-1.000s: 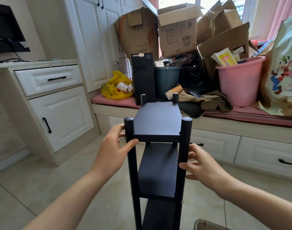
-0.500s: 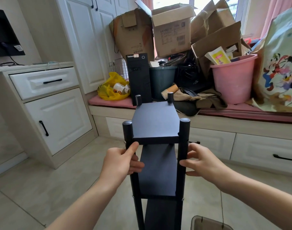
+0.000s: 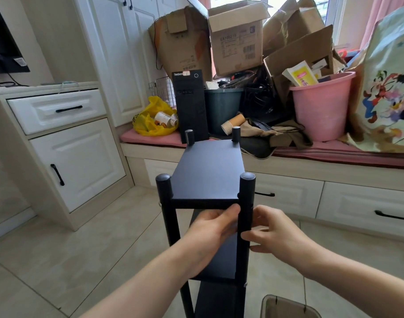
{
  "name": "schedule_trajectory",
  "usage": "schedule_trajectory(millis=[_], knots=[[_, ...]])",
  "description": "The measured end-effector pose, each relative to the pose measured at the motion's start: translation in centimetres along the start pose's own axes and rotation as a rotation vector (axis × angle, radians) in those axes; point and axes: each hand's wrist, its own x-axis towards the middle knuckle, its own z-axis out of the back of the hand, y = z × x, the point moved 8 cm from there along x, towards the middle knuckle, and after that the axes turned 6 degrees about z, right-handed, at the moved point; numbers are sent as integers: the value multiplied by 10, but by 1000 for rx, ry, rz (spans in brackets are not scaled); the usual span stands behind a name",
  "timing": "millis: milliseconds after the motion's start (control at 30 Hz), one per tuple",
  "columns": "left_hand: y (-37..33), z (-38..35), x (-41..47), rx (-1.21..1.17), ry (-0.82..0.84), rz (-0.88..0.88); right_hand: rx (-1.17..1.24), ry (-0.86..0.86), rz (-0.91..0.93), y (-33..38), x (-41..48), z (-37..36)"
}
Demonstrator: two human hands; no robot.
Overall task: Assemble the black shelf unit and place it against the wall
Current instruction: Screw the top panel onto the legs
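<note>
The black shelf unit [image 3: 207,171] stands upright on the tiled floor in front of me, with four round posts and several boards stacked one under another. Both hands are at its near right post [image 3: 246,203], just under the top board. My left hand [image 3: 210,228] reaches in between the boards from the left and its fingers touch the post. My right hand [image 3: 272,228] holds the same post from the right side, thumb in front. The near left post [image 3: 165,203] is free.
A window bench with a pink cushion [image 3: 334,154] runs behind the shelf, piled with cardboard boxes [image 3: 237,37], a black computer tower [image 3: 191,104], a pink bucket [image 3: 322,106] and a yellow bag [image 3: 150,120]. White cabinets [image 3: 77,161] stand left. A clear bin [image 3: 288,306] sits by my right arm.
My left hand let go of the near left post and moved across to the near right post. My right hand stayed on that post. The shelf stands still.
</note>
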Motion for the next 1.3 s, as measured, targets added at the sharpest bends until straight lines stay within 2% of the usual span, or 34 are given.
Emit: schedule_trajectory(millis=[233, 400, 533, 900, 1300], knots=[[-4, 0, 6, -8, -40, -114, -79, 5, 8, 20, -3, 25], [-5, -3, 5, -111, -24, -167, -127, -184, 264, 60, -6, 53], [-5, -3, 4, -112, -22, -184, -36, -122, 394, 80, -9, 53], [-5, -2, 10, -80, -42, -198, -189, -127, 482, 89, -6, 54], [-18, 13, 15, -46, -5, -182, -130, -189, 482, 87, 7, 42]])
